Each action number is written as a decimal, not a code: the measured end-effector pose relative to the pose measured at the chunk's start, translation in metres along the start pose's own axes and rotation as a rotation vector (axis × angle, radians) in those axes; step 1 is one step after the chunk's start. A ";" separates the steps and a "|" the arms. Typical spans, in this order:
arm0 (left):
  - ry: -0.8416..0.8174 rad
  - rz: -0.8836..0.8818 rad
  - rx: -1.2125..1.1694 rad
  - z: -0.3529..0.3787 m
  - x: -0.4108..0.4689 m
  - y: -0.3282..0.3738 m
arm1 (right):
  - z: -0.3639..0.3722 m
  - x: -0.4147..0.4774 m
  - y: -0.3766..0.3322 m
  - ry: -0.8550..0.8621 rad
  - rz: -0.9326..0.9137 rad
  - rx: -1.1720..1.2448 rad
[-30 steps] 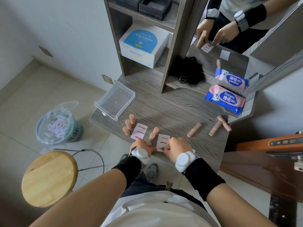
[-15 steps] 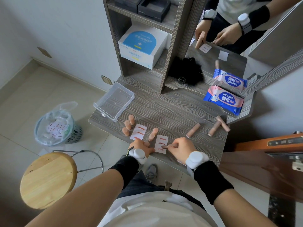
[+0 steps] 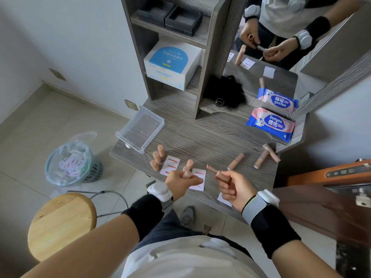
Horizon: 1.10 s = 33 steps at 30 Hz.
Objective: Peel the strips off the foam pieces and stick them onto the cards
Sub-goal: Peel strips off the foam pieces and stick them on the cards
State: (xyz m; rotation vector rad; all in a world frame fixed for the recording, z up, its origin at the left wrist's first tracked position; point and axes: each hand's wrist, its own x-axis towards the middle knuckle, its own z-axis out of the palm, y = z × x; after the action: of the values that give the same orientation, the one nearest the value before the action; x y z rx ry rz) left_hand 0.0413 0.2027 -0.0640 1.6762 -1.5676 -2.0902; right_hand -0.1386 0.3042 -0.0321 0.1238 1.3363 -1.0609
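The right hand (image 3: 233, 188), raised palm-up above the surface (image 3: 200, 141), pinches a foam piece (image 3: 213, 169), while the left hand (image 3: 180, 182) grips another beside the card (image 3: 198, 178).

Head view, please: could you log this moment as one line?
right hand: holds foam piece lifted | left hand: on card | card: red strips stuck | loose foam pieces: right
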 end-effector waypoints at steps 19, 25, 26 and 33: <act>0.085 0.120 -0.361 0.035 -0.018 0.048 | 0.017 -0.012 0.002 -0.129 -0.105 0.107; 0.085 0.121 -0.389 0.033 -0.022 0.049 | 0.017 -0.011 0.002 -0.118 -0.174 0.044; 0.082 0.117 -0.391 0.033 -0.022 0.049 | 0.018 -0.012 0.001 -0.118 -0.201 0.039; 0.083 0.100 -0.398 0.032 -0.028 0.052 | 0.018 -0.014 -0.005 -0.131 -0.143 0.000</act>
State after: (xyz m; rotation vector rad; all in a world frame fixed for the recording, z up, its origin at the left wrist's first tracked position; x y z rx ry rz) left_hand 0.0019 0.2140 -0.0108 1.4903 -1.0942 -2.0787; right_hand -0.1271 0.2986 -0.0128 -0.0415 1.2407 -1.1686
